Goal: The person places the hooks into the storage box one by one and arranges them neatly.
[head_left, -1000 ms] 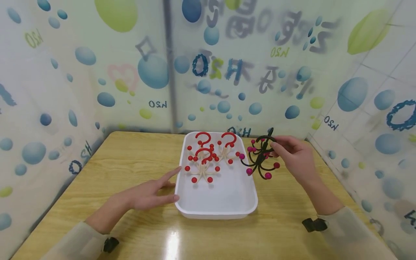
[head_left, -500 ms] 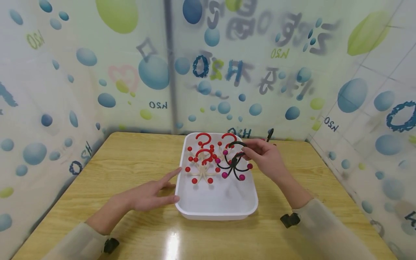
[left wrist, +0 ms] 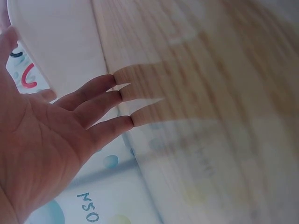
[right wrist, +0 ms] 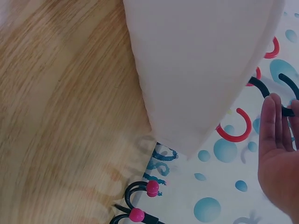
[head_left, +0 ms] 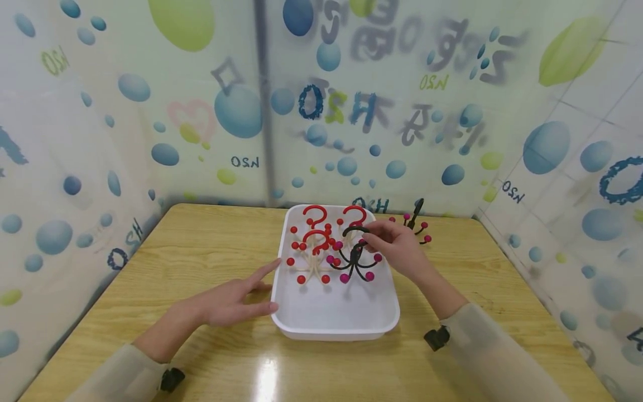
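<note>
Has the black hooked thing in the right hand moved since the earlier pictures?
Yes, to the left: in the head view, the black hooked thing went from across the right rim of the white tray to within its outline.

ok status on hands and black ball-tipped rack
Right hand: pinching black, magenta-balled rack, over white rectangular tray. Left hand: touching tray's rim. Possible snag: three red-hooked beige racks.

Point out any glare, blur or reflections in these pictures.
Head view: a white glare streak lies on the table in front of the tray, and the grey lettering behind looks blurred; left wrist view: the glossy table mirrors the fingers; right wrist view: the tray's wall looks dull grey.
</note>
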Motion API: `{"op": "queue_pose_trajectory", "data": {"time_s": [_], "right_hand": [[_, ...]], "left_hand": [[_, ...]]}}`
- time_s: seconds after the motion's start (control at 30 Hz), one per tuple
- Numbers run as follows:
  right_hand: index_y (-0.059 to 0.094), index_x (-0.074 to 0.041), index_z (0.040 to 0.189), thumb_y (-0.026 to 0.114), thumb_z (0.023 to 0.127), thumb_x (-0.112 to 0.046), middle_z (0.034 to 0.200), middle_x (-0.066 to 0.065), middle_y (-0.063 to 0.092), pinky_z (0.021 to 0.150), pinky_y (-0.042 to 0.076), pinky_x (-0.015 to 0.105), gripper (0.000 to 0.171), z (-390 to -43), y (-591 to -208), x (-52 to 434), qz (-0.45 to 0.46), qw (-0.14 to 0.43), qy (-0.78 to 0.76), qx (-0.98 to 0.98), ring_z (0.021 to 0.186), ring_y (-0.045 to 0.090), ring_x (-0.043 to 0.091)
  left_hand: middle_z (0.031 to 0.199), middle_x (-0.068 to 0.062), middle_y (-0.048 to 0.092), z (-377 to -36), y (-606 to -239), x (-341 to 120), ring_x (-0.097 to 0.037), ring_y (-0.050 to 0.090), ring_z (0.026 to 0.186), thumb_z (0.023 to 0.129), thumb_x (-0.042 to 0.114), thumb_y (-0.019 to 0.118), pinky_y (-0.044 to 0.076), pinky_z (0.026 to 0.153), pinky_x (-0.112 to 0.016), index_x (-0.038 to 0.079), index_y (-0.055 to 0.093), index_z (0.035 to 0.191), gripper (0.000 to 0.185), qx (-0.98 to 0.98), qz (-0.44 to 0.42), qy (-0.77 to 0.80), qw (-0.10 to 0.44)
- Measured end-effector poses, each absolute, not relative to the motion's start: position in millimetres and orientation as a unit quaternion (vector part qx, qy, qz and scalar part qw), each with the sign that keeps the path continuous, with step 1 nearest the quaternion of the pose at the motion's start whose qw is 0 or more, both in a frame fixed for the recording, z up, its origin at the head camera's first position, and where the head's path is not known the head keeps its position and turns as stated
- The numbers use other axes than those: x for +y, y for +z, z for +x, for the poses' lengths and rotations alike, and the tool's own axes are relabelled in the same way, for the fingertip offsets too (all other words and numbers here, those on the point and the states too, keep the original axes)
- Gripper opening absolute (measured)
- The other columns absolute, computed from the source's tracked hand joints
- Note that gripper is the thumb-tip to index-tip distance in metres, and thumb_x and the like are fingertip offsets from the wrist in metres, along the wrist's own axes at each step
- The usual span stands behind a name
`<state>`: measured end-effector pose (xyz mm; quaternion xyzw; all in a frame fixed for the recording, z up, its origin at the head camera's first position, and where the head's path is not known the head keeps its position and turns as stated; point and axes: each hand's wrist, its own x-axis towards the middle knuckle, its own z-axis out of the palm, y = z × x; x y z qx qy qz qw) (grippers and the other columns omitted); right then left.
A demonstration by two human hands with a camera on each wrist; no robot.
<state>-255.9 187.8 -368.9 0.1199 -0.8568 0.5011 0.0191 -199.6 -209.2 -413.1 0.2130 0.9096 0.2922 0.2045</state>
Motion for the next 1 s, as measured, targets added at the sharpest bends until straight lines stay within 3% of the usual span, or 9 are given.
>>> {"op": "queue_pose_trajectory", "data": {"time_s": [0.2, 0.6, 0.87, 1.0], "right_hand": [[0.073, -0.004, 0.133, 0.072, 0.109, -0.022, 0.115, 0.015, 0.080, 0.101, 0.065, 0.054, 0.030, -258.5, -373.9, 187.4, 0.114, -0.004, 0.491, -0.863, 0.099, 0.079, 0.023], [0.073, -0.004, 0.135, 0.070, 0.109, -0.017, 0.121, 0.018, 0.079, 0.099, 0.066, 0.046, 0.029, -262.8, -379.4, 194.3, 0.130, -0.042, 0.497, -0.857, 0.103, 0.080, 0.029], [0.072, -0.002, 0.136, 0.071, 0.109, -0.016, 0.122, 0.019, 0.079, 0.099, 0.066, 0.047, 0.031, -261.8, -379.4, 197.7, 0.127, -0.049, 0.496, -0.857, 0.100, 0.079, 0.022], [0.072, -0.004, 0.136, 0.072, 0.109, -0.017, 0.125, 0.019, 0.078, 0.096, 0.067, 0.041, 0.030, -261.8, -379.9, 199.4, 0.128, -0.051, 0.501, -0.855, 0.103, 0.080, 0.026]], "left_hand": [[0.164, -0.014, 0.058, -200.0, -414.1, -209.3, -0.047, 0.047, 0.157, 0.103, 0.069, 0.061, 0.036, 0.125, -0.075, 0.042, 0.009, 0.177, 0.094, 0.909, 0.214, 0.293, 0.203], [0.163, -0.016, 0.059, -199.5, -413.7, -210.4, -0.046, 0.049, 0.156, 0.105, 0.067, 0.062, 0.036, 0.125, -0.073, 0.041, 0.009, 0.177, 0.093, 0.910, 0.221, 0.292, 0.194], [0.163, -0.016, 0.059, -198.9, -413.3, -209.8, -0.046, 0.049, 0.156, 0.104, 0.067, 0.062, 0.036, 0.125, -0.074, 0.041, 0.010, 0.177, 0.093, 0.910, 0.217, 0.293, 0.198], [0.162, -0.016, 0.059, -199.3, -413.9, -209.9, -0.046, 0.049, 0.156, 0.104, 0.068, 0.062, 0.036, 0.125, -0.075, 0.041, 0.009, 0.177, 0.094, 0.910, 0.216, 0.293, 0.199]]}}
